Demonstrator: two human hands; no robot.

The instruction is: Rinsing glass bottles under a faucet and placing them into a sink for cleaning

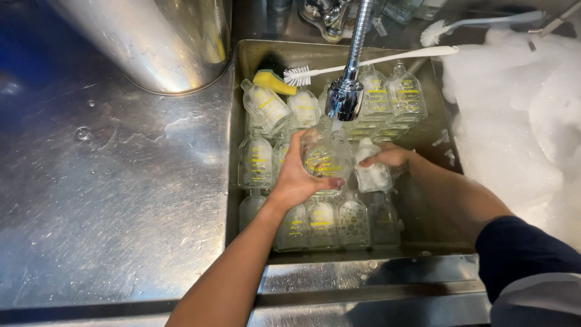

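Our left hand (296,178) grips a glass bottle (327,158) under the faucet (345,97); our right hand (390,156) grasps another bottle (372,172) beside it. Many bottles (321,221) below our hands look unrinsed.

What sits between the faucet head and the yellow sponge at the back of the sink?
In the head view, the bristle end of a white bottle brush lies between the faucet head and the yellow sponge, above clear bottles.
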